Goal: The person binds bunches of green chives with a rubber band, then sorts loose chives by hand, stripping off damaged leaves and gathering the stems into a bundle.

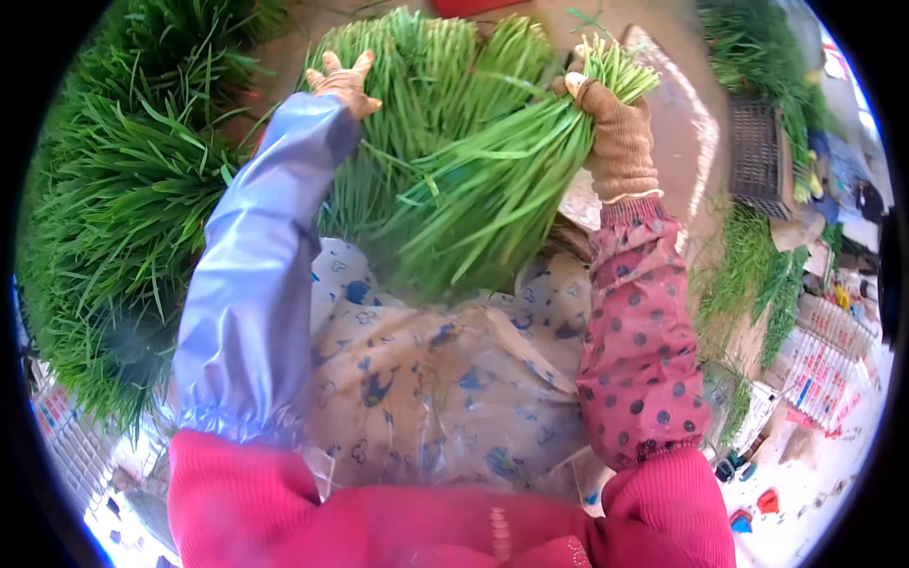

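My right hand (611, 118), in a brown knitted glove, is wrapped round the pale cut ends of a bunch of chives (502, 185). The long green leaves of this bunch hang down and to the left, over the apron on my lap. A pile of chives (407, 71) lies in front of me, its stem ends pointing away. At the pile's left edge is my left hand (346, 83), gloved with bare fingertips, its fingers spread and nothing gripped in them.
Tall heaps of chives (123, 189) fill the left side. A dark plastic crate (757, 156) stands at the right, near more greens (748, 43). A flat board (677, 123) lies beyond my right hand. Loose leaves (739, 265) are scattered on the right-hand floor.
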A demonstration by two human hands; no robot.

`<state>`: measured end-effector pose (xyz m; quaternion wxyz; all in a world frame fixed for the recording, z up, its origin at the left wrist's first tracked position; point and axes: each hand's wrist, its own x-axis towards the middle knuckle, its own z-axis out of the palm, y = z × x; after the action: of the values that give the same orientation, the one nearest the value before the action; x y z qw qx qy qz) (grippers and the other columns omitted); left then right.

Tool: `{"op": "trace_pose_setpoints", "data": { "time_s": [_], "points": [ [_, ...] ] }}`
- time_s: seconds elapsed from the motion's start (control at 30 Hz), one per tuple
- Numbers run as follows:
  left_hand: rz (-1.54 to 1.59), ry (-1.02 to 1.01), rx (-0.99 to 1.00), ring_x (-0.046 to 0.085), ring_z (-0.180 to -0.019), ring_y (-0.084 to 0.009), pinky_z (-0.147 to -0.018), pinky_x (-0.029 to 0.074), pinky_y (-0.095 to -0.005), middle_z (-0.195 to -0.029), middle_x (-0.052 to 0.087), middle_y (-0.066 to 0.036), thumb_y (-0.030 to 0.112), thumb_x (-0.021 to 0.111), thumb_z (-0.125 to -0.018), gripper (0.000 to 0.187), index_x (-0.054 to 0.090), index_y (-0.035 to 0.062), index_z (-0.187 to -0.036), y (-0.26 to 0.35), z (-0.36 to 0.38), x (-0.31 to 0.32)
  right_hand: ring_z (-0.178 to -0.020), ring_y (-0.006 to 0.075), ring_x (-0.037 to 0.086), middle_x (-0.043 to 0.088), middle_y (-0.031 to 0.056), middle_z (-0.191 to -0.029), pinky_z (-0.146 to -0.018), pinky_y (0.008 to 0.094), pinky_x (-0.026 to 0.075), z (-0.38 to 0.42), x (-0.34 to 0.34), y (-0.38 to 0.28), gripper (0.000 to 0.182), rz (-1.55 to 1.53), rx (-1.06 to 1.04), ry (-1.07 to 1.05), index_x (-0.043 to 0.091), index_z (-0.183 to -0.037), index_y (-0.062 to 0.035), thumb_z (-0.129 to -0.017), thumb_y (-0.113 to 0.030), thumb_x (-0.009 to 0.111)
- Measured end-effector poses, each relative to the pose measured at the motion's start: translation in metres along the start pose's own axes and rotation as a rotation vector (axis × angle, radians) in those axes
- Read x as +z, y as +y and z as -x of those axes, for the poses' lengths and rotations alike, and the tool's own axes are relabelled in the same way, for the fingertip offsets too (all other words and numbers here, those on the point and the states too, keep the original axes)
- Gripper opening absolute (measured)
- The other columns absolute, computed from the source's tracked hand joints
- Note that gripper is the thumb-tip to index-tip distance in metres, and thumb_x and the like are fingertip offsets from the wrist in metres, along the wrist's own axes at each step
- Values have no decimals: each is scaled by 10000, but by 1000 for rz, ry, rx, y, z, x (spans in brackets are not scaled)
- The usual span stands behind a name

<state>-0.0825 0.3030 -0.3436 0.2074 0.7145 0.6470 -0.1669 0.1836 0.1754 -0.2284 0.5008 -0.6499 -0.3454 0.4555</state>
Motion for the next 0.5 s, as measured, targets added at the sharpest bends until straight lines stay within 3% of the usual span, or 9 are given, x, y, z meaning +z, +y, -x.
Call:
{"op": "trace_pose_setpoints", "data": {
  "time_s": [0.07,0.13,0.17,0.23,0.27,0.3,0.37,0.47,0.5],
  "points": [
    [66,64,202,448,-1276,-366,-1017,385,-483,-1347,459,-285,377,707,-806,644,473,171,-1371,-6,10,-16,-739,167,650,665,69,-854,-675,295,546,10,-22,-9,296,90,-108,120,620,-1059,10,-804,-126,685],
    [-9,-13,362,657,-892,-262,-776,510,-416,-960,679,-195,300,662,-860,333,665,32,-1057,14,70,-64,-740,162,648,665,66,-868,-648,290,538,24,-34,-27,263,161,-220,241,628,-1026,8,-808,-130,681],
    [113,-139,547,666,-835,-245,-710,528,-368,-904,692,-165,291,640,-877,289,679,64,-1051,19,100,-68,-733,175,648,672,60,-889,-639,295,532,38,-33,-38,213,-48,-199,340,641,-993,-12,-827,-143,668],
    [1245,-1172,640,665,-697,-149,-584,533,-257,-846,704,-102,264,616,-907,233,707,52,-937,25,145,-60,-800,212,650,682,29,-923,-741,338,509,42,-41,-35,164,-384,-258,399,652,-980,-82,-862,-195,649],
    [949,-966,600,660,-650,-161,-582,540,-281,-836,706,-87,303,639,-896,312,693,15,-1005,53,213,-87,-800,212,650,682,29,-923,-741,338,509,51,-50,-32,164,-402,-272,398,652,-980,-82,-862,-195,649],
    [648,-911,779,677,-753,-192,-679,553,-305,-909,705,-124,397,667,-864,447,667,13,-1093,79,246,-83,-843,221,644,679,21,-907,-803,352,485,63,-58,-30,168,2,-403,396,650,-988,-103,-868,-221,636],
    [692,-831,855,629,-1017,-225,-912,482,-316,-1208,587,-227,515,701,-789,738,526,-6,-1281,113,284,-46,-927,213,626,677,14,-895,-895,349,428,82,-62,-26,186,106,-431,431,655,-978,-121,-872,-268,612],
    [1705,-959,681,565,-1087,-260,-906,465,-393,-1231,555,-141,442,665,-856,745,369,-12,-1368,162,296,5,-979,212,608,685,7,-928,-975,333,363,130,-72,-27,228,915,-623,569,685,-947,-127,-893,-311,562],
    [2028,-1024,550,557,-1086,-275,-907,460,-431,-1225,555,-120,416,669,-864,726,363,-22,-1356,171,304,3,-979,212,608,685,7,-928,-975,333,363,148,-71,-30,228,915,-628,583,685,-947,-127,-893,-311,562]
  ]
}}
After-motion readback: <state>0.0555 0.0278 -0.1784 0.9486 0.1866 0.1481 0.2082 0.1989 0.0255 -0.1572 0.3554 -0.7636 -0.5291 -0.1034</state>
